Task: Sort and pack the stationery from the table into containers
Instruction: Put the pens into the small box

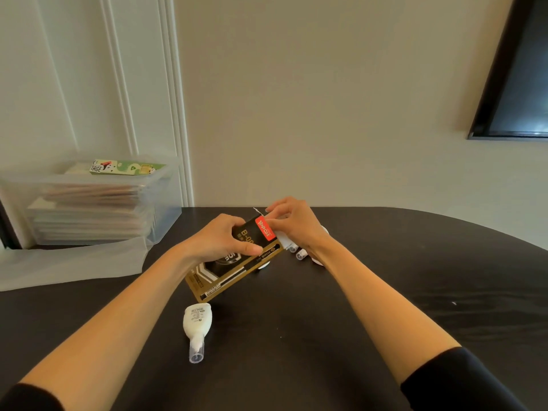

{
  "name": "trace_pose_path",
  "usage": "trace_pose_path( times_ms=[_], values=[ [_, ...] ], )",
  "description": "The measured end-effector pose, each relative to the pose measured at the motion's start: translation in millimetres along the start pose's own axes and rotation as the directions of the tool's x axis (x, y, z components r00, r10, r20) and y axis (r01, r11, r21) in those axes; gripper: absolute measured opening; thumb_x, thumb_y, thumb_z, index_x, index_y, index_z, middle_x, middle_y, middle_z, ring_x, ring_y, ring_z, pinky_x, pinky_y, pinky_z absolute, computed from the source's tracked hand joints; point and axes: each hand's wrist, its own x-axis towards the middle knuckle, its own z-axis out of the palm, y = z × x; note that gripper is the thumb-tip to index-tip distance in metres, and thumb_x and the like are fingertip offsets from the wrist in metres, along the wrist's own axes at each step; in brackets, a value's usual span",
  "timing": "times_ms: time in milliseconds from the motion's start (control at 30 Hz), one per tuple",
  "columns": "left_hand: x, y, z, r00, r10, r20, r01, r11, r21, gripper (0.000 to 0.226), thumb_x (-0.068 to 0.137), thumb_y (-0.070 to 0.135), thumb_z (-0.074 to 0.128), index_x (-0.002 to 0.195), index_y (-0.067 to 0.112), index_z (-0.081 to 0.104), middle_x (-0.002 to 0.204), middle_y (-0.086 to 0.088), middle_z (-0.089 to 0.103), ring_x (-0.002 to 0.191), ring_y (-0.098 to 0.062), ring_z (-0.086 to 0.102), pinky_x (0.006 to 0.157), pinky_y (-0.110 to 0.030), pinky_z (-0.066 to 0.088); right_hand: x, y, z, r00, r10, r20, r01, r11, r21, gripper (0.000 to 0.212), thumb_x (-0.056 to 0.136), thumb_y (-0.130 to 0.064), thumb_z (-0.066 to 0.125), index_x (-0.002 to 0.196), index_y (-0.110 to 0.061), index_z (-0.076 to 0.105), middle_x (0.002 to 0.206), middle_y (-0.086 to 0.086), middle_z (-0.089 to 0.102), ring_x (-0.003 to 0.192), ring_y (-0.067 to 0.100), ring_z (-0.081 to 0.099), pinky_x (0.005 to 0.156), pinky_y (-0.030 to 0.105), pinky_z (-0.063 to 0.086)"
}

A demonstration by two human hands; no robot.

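A black and gold pen box (pixel 228 268) with a red label is held tilted above the dark table (pixel 355 307). My left hand (pixel 221 240) grips its upper part from the left. My right hand (pixel 292 225) pinches the box's top end at the red label. A white glue bottle (pixel 195 321) with a clear cap lies on the table below the box. Behind my right hand lie two more small white bottles (pixel 299 253), partly hidden.
A clear plastic bin (pixel 89 209) filled with stacked paper packs stands at the table's back left corner, with its translucent lid (pixel 74 262) lying in front of it. A dark screen (pixel 516 84) hangs on the wall at upper right.
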Motion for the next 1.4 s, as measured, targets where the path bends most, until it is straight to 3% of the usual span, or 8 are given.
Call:
trace_pose_path(
  times_ms=[233,367,467,600,967,1133,1233,1400],
  values=[
    [-2,0,-1,0.995,0.046,-0.093,-0.053,0.995,-0.080,0.024,0.077,0.024,0.072,0.097,0.017,0.060,0.083,0.002,0.066,0.075,-0.007,0.063,0.067,-0.017,0.044,0,-9,-6,0.993,-0.011,0.121,-0.004,0.993,0.121,0.015,0.087,-0.012,0.062,0.089,-0.001,0.071,0.100,0.003,0.063,0.091,0.009,0.056,0.077,0.019,0.044],
    [2,13,-10,0.957,0.020,-0.289,-0.098,0.962,-0.256,0.041,0.074,0.017,0.075,0.107,0.021,0.052,0.094,0.009,0.062,0.089,-0.008,0.060,0.082,-0.026,0.045,0,-13,-13,0.975,0.073,-0.211,0.051,0.847,0.528,0.025,0.085,0.005,0.048,0.086,-0.010,0.069,0.092,0.004,0.067,0.099,0.018,0.060,0.097,0.033,0.045],
    [4,23,-10,0.921,0.035,-0.388,-0.182,0.920,-0.347,0.044,0.075,0.013,0.074,0.110,0.023,0.049,0.096,0.012,0.059,0.097,-0.009,0.057,0.086,-0.026,0.043,-6,-4,-17,0.984,0.094,-0.149,0.011,0.813,0.582,0.042,0.078,0.011,0.038,0.110,-0.006,0.058,0.106,0.009,0.062,0.106,0.024,0.060,0.092,0.032,0.050],
    [0,27,11,0.935,0.029,-0.352,-0.192,0.878,-0.438,0.038,0.085,0.018,0.064,0.118,0.019,0.045,0.108,0.006,0.059,0.106,-0.010,0.055,0.089,-0.026,0.042,-22,1,-15,0.990,0.011,0.140,-0.077,0.877,0.474,0.029,0.095,-0.022,0.042,0.116,-0.014,0.060,0.105,0.000,0.066,0.100,0.012,0.061,0.080,0.023,0.050],
    [-11,17,29,0.986,0.030,-0.163,-0.146,0.625,-0.767,0.044,0.100,0.036,0.015,0.118,0.024,0.054,0.118,-0.002,0.061,0.110,-0.012,0.055,0.086,-0.026,0.042,-33,-4,-4,0.983,0.169,0.072,-0.172,0.711,0.682,0.028,0.098,-0.026,0.038,0.100,-0.014,0.064,0.088,0.002,0.063,0.085,0.013,0.055,0.082,0.031,0.042],
    [-11,17,33,0.992,-0.011,-0.129,-0.117,0.352,-0.929,0.048,0.097,0.028,0.020,0.126,0.006,0.051,0.115,-0.018,0.056,0.105,-0.025,0.053,0.088,-0.036,0.044,-33,-14,-2,0.979,0.199,0.033,-0.172,0.737,0.654,0.021,0.094,-0.016,0.041,0.089,-0.013,0.061,0.087,0.003,0.060,0.083,0.014,0.050,0.077,0.030,0.040],
    [-12,15,32,0.991,-0.021,-0.132,-0.123,0.243,-0.962,0.040,0.095,0.025,0.023,0.106,0.008,0.057,0.091,-0.008,0.060,0.083,-0.017,0.054,0.075,-0.029,0.043,-34,-17,-4,0.985,0.172,0.014,-0.142,0.761,0.633,0.025,0.096,-0.016,0.039,0.097,-0.017,0.064,0.093,-0.001,0.063,0.086,0.012,0.053,0.078,0.028,0.043],
    [-12,23,29,0.989,-0.088,-0.122,-0.091,0.298,-0.950,0.034,0.097,0.024,0.036,0.119,0.007,0.056,0.114,-0.017,0.061,0.108,-0.029,0.056,0.087,-0.038,0.048,-36,-21,-1,0.983,0.183,-0.007,-0.139,0.771,0.622,0.027,0.096,-0.019,0.038,0.090,-0.018,0.065,0.083,-0.001,0.061,0.076,0.010,0.051,0.071,0.026,0.040]
  ],
)
